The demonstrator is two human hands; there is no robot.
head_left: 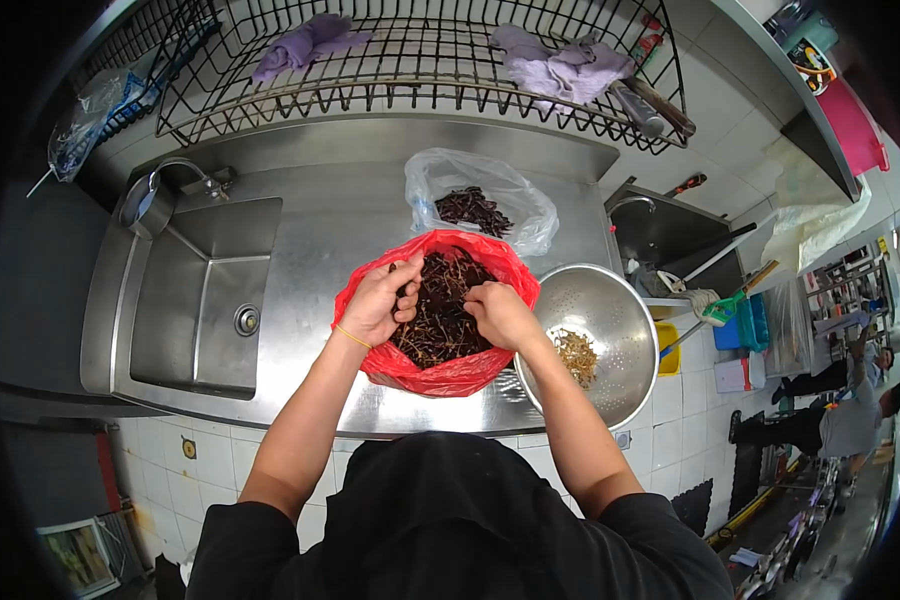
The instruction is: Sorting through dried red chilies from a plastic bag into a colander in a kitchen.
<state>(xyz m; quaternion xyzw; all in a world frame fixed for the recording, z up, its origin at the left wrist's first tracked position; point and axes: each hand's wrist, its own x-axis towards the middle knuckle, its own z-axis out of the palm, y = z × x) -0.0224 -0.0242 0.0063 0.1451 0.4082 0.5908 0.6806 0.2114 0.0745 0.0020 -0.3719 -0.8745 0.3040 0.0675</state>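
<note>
A red plastic bag (450,384) stands open on the steel counter, filled with dark dried pods that have thin stems, perhaps dried chillies. Over its left part, my left hand (387,300) is curled around several dark pods. My right hand (499,313) is over the bag's right part, fingertips pinched together; whether something small is between them cannot be made out. Behind the red bag lies a clear plastic bag (529,214) with dark pods (472,210) in it. To the right, a perforated steel colander (622,330) holds a small heap of light brown stems (576,356), partly behind my right forearm.
A steel sink (195,322) with a tap (214,184) and a metal pot (148,210) is at the left. Above the counter's back hangs a black wire rack (420,82) with purple cloths (307,45). Two people (844,427) are far off at the right.
</note>
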